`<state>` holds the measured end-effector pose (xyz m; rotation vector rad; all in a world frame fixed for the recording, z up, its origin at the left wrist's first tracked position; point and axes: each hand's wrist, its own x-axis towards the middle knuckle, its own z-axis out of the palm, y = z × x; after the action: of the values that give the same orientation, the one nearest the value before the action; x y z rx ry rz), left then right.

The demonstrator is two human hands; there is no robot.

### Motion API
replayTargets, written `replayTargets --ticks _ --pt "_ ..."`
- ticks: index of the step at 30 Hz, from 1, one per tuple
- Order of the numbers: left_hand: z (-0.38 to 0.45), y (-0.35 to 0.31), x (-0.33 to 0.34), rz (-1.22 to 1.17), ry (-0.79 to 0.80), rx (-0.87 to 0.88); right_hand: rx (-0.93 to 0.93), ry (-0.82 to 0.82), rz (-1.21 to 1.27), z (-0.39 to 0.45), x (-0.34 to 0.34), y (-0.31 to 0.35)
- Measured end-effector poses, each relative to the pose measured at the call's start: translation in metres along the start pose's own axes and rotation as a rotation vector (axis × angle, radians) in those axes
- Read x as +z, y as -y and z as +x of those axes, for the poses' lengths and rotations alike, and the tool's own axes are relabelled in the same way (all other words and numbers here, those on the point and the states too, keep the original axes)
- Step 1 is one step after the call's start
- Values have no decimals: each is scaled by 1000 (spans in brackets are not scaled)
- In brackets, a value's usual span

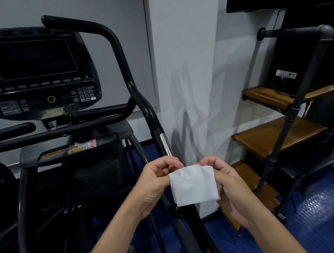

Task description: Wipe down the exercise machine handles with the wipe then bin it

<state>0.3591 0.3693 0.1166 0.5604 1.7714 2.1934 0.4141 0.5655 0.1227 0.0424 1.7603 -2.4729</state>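
Wiping looks not yet begun: the left hand (155, 178) and right hand (226, 183) each pinch the top edge of the white wipe (193, 185), spreading it just below the exercise machine's long handle (120, 57), so handles and binning remain.

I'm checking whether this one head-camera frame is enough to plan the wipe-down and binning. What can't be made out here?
- Bin: none shows in the head view, so its place is unknown.
- Black exercise machine: its left handles are cut off by the left edge.
- Grey console buttons: labels too small and dim to read.
- White square wipe: left hand and right hand pinch its top corners; its far side is hidden.
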Motion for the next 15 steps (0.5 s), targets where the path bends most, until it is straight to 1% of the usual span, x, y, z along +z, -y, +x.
replayTargets --ticks 3,7,9,11,13,15 --pt "-1 -1 -1 46 45 -56 51 8 93 0 0 0" --pt "0 3 -1 70 82 -97 85 -33 139 -2 -1 -7" --pt "0 5 0 85 76 -104 139 -57 248 -3 -1 -13" --pt "1 7 0 135 65 -104 221 -27 338 -6 -2 -18" --pt "2 10 -2 220 56 -105 232 28 280 -8 -2 -25" --pt "3 13 -5 285 56 -111 200 -10 218 -7 -5 -31"
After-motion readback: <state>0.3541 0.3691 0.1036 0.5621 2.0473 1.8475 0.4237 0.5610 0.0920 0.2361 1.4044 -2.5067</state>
